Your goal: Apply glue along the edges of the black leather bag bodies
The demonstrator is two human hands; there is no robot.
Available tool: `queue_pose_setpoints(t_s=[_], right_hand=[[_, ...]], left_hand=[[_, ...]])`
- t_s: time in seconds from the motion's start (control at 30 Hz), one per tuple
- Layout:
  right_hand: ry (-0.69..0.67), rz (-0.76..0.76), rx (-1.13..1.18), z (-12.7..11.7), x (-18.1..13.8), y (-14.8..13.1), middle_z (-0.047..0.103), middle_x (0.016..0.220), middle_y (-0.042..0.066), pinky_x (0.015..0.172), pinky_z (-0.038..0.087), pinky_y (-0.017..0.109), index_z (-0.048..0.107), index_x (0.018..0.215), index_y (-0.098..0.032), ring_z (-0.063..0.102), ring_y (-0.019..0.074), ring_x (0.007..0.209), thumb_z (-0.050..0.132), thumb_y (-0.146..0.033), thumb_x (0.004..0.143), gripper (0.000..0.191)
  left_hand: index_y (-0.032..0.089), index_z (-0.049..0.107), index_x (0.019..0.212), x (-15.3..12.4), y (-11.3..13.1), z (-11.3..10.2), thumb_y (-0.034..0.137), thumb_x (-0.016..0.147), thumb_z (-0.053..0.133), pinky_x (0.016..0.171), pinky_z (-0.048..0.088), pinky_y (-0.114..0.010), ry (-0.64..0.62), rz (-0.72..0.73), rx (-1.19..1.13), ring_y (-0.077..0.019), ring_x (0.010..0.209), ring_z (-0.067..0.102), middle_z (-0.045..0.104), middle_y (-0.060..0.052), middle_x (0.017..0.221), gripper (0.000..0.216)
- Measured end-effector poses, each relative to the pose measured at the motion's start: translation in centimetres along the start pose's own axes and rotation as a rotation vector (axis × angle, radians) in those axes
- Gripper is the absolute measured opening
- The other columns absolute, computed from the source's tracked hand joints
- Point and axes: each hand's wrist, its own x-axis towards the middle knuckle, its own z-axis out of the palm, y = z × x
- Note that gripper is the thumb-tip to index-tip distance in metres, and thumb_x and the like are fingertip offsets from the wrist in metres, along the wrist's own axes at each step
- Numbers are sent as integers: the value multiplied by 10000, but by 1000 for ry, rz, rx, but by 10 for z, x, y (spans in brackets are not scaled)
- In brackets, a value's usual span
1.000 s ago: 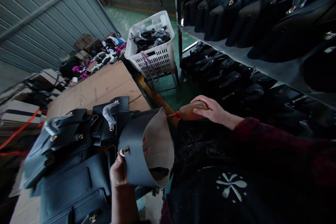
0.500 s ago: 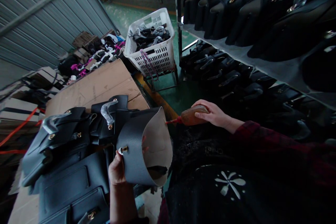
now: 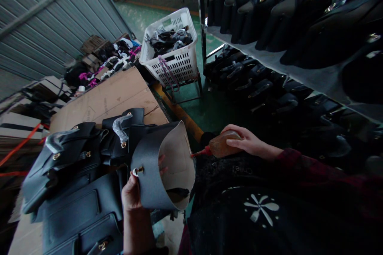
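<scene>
Right there at the counter's near edge, the left hand grips a black bag piece; the right hand clasps an amber bottle, red nozzle at the piece's rim.

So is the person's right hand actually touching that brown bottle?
Touching. The head view shows the right hand wrapped around the brown bottle, with the thumb lying against its side.
</scene>
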Motion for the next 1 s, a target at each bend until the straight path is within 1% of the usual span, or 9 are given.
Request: queue_pose_setpoints(t_s=[0.1, 0.2, 0.37, 0.47, 0.6, 0.67, 0.73, 0.83, 1.0], right_hand=[[-34, 65, 74, 2, -8, 2, 624, 838, 28, 677, 474, 274, 604, 950, -171, 586, 172, 750, 713, -497, 723, 412], [-64, 110, 148, 5, -15, 5, 627, 849, 27, 668, 469, 271, 601, 964, -173, 587, 167, 745, 729, -493, 713, 427], [-77, 158, 220, 4, -20, 11, 633, 840, 20, 656, 451, 263, 607, 961, -178, 582, 160, 737, 758, -481, 684, 437], [-33, 165, 234, 0, -18, 12, 638, 840, 20, 663, 447, 267, 619, 954, -181, 580, 163, 741, 764, -473, 678, 427], [144, 91, 253, -3, -5, 11, 629, 803, 15, 632, 421, 257, 634, 903, -187, 554, 153, 710, 767, -473, 671, 391], [198, 67, 284, -2, 5, 11, 623, 790, 13, 615, 410, 254, 636, 893, -189, 543, 148, 693, 772, -473, 664, 390], [208, 56, 308, 0, 15, 12, 620, 792, 14, 613, 407, 252, 635, 899, -189, 542, 148, 698, 777, -467, 661, 393], [187, 41, 314, 3, 26, 16, 618, 810, 15, 623, 408, 248, 635, 909, -188, 543, 148, 719, 778, -462, 666, 394], [157, 69, 287, 5, 24, 24, 613, 800, 13, 619, 406, 250, 633, 896, -183, 539, 150, 712, 782, -477, 652, 410]], left_hand=[[193, 528, 1359, 1, 0, -6, 483, 620, 796, 1054, 314, -680, -40, -6, -24, -485, 1360, 313, 481, -203, 1431, 837], [200, 489, 1395, 2, 0, -12, 454, 639, 797, 1060, 321, -667, -89, -23, -48, -475, 1368, 307, 460, -194, 1452, 855], [177, 494, 1390, 1, 0, -11, 454, 640, 801, 1067, 328, -648, -66, -34, -53, -466, 1374, 303, 479, -205, 1434, 856], [157, 526, 1359, 0, 0, -7, 472, 639, 797, 1070, 326, -644, -27, -18, -52, -462, 1365, 322, 495, -221, 1414, 831], [153, 560, 1324, -1, 0, -6, 471, 615, 816, 1064, 333, -648, -14, -25, -43, -464, 1353, 343, 507, -228, 1399, 817], [163, 570, 1313, 0, -1, -9, 465, 615, 817, 1057, 339, -654, -2, -20, -51, -467, 1347, 352, 521, -223, 1388, 800], [185, 586, 1297, 1, -2, -13, 455, 632, 809, 1055, 340, -656, 11, -3, -66, -463, 1342, 363, 548, -205, 1365, 751], [216, 608, 1270, 1, -2, -15, 428, 642, 809, 1062, 341, -643, -9, -8, -68, -450, 1343, 369, 558, -173, 1365, 693], [157, 596, 1285, -2, -1, -4, 463, 580, 835, 1038, 374, -643, 34, -6, -26, -472, 1344, 353, 531, -217, 1380, 804]])
